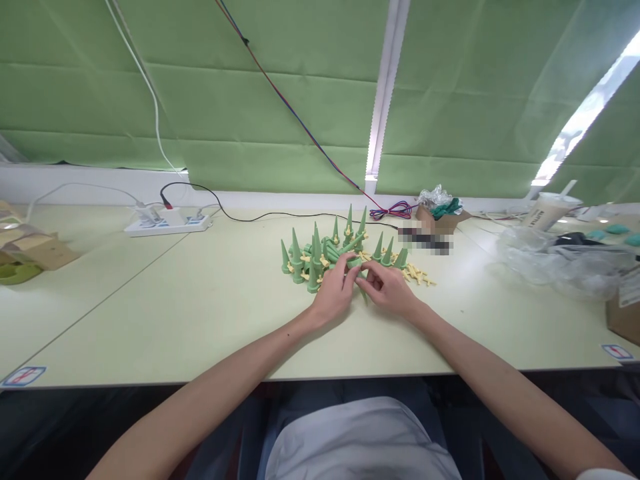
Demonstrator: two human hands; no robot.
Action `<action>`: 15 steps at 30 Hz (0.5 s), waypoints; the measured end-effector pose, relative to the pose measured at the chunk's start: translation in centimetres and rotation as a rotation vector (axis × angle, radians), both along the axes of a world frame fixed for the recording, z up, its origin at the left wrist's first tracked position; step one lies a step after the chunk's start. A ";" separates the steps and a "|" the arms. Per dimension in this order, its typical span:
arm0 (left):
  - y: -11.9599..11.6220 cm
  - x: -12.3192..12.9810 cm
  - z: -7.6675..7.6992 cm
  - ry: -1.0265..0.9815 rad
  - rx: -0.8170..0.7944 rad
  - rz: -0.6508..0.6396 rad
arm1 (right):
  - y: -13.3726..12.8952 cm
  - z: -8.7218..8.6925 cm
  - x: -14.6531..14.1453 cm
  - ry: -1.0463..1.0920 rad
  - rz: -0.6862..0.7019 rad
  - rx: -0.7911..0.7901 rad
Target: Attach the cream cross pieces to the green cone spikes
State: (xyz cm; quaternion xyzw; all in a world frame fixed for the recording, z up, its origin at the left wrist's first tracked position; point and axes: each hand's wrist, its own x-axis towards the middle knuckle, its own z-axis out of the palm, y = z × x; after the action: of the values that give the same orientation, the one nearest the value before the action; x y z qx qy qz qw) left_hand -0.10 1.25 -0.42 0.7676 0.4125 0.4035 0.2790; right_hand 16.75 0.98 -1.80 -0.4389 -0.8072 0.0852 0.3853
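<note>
My left hand [336,291] is closed around a green cone-shaped piece [365,295], whose pointed end sticks out downward between the hands. Thumb and fingers of my right hand [389,288] are pinched together at the same piece, touching or nearly touching the left fingertips. Whether a small part sits in that right pinch is hidden. Just behind the hands stand several upright green cones [296,257] with little yellow pieces on their lower parts. More green cones [336,252] lie in a pile among them. Loose yellow branched pieces [420,275] are spread to the right.
Toward the back left is a white power strip [170,222] with plugs and cables. Coiled red-blue wire [393,211] lies near the wall. On the right are a clear plastic bag [545,257] and a lidded cup [547,212]; a cardboard box [50,253] is far left.
</note>
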 end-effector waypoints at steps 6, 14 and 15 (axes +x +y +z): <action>0.4 -0.1 -0.1 0.043 -0.015 0.037 | 0.1 0.7 0.5 -0.081 0.071 -0.056; 0.3 0.0 0.0 0.071 -0.019 0.039 | 1.3 1.3 2.1 -0.035 -0.199 0.062; 0.2 0.0 0.0 0.074 -0.017 0.041 | 1.5 1.2 2.2 -0.034 -0.219 0.052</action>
State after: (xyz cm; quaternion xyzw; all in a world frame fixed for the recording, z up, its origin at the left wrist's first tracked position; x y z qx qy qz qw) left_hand -0.09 1.49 -0.44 0.7710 0.4414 0.3772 0.2617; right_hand 18.95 2.51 -0.60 -0.5158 -0.7628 0.0139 0.3898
